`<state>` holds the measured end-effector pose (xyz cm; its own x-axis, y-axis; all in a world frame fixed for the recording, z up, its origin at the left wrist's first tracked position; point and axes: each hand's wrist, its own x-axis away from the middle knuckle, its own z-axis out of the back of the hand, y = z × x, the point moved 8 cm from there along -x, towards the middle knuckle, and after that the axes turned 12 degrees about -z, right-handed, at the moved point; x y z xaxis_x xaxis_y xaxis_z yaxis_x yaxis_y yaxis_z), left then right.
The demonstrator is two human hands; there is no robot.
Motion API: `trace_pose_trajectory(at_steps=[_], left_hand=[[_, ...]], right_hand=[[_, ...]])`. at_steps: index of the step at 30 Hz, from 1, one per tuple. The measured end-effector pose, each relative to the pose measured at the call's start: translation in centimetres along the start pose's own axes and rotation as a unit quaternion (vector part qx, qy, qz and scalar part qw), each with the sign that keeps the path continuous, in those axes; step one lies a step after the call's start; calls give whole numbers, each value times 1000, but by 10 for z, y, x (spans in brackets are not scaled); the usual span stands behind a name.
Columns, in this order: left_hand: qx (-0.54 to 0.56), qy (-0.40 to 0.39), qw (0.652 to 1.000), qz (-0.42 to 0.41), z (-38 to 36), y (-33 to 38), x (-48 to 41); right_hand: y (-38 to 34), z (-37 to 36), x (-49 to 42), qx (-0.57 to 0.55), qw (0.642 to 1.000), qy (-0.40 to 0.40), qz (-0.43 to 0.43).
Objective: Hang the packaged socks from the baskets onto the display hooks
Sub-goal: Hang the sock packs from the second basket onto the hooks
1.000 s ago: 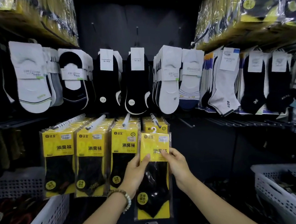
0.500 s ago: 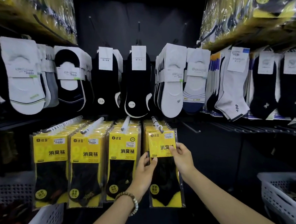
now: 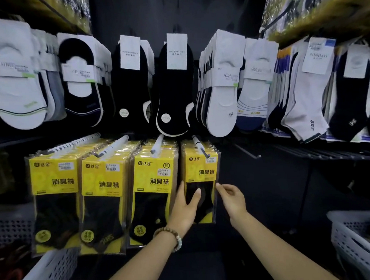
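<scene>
Sock pack [image 3: 200, 171] has slid onto its hook [image 3: 196, 141]; left hand [image 3: 185, 207] rests straight fingers on it, right hand [image 3: 233, 198] loosely curled beside. Best square it flush, then release.

dim, dark backdrop | light from above | glare on plastic | wide-angle bending, blurred edges
</scene>
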<state>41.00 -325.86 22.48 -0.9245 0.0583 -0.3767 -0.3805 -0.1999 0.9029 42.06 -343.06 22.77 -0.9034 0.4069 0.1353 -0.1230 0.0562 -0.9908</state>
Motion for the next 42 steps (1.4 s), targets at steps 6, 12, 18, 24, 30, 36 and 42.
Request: trace_pose_trajectory(at_steps=[6, 12, 18, 24, 30, 36, 42], left_hand=[[-37, -68, 997, -11, 5, -8, 48], [-69, -133, 988, 35, 21, -53, 156], [-112, -150, 963, 196, 41, -156, 302], [-166, -152, 912, 343, 67, -236, 411], [-156, -211, 870, 417, 56, -268, 470], [-193, -304, 828, 431, 40, -274, 500], [-187, -239, 845, 440, 43, -281, 505]], right_hand=[[24, 26, 50, 107, 989, -80, 56], [128, 44, 112, 201, 967, -152, -18], [280, 65, 176, 242, 941, -145, -185], [391, 115, 223, 264, 896, -133, -331], [434, 132, 241, 340, 825, -205, -403], [439, 140, 243, 409, 814, -192, -365], [449, 148, 248, 388, 812, -202, -386]])
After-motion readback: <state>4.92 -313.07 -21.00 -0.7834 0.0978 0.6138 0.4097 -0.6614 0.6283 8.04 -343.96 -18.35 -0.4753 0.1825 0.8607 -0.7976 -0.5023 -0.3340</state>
